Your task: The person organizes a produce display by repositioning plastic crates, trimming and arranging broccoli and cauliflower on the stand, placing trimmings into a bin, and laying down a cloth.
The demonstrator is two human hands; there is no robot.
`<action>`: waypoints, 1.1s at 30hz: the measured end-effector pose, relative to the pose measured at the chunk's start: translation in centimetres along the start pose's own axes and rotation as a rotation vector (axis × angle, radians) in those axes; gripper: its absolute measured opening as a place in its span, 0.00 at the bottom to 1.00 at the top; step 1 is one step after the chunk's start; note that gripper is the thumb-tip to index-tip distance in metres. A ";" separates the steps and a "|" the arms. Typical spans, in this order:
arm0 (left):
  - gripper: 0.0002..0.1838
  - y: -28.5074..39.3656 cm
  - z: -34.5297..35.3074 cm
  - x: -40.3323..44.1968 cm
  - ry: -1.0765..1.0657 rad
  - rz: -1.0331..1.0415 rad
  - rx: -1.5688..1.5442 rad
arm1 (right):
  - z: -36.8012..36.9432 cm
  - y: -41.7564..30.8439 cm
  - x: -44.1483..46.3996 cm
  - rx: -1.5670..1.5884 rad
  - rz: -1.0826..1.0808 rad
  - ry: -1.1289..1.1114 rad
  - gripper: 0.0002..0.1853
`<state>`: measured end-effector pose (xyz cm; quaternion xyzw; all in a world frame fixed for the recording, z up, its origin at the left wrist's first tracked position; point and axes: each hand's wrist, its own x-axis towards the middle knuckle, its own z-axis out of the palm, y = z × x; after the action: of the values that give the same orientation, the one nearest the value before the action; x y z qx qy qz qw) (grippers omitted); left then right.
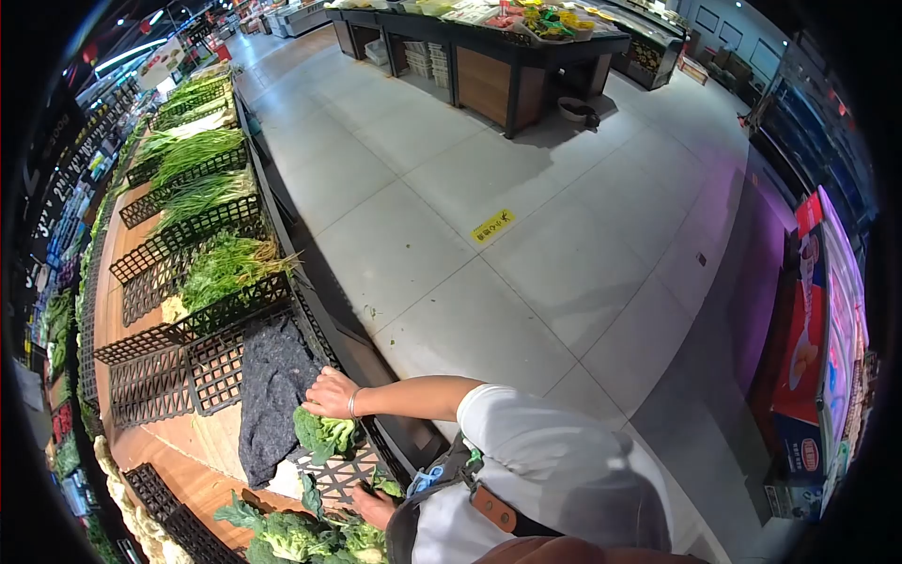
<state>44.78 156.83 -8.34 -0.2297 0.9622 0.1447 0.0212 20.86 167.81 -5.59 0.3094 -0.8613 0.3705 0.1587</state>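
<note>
My right hand (332, 393), with a thin bracelet at the wrist, is closed at the top of a green broccoli head (325, 434). The broccoli is beside a dark grey cloth (272, 395) spread over the display. Lower down, my left hand (376, 508) is partly hidden by my apron; its visible fingers are apart beside a black lattice crate (343, 475). A bit of green broccoli (386, 483) shows just above that hand. More leafy broccoli heads (291, 538) lie at the bottom, left of my left hand.
Black lattice baskets (211, 310) with leafy greens (221, 273) run up the wooden display (174, 446). Cauliflower (136, 508) lines its far side. A tiled floor (451, 282) with a yellow sticker (492, 227), a dark produce counter (484, 75) and a red display (799, 348) are to the right.
</note>
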 end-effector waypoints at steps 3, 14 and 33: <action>0.26 0.2 -0.1 0.1 0.016 0.008 -0.019 | -0.1 0.0 0.1 0.035 0.008 -0.004 0.18; 0.13 -2.4 1.6 2.3 0.124 0.073 -0.333 | -0.3 0.3 0.2 0.030 0.027 -0.093 0.20; 0.11 -3.0 -11.2 -6.2 0.477 -0.472 -1.467 | 1.6 1.6 0.9 -0.124 -0.097 -0.144 0.19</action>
<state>51.97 153.72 2.20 -0.4070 0.5268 0.6784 -0.3109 19.10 167.10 -7.10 0.3661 -0.8757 0.2854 0.1327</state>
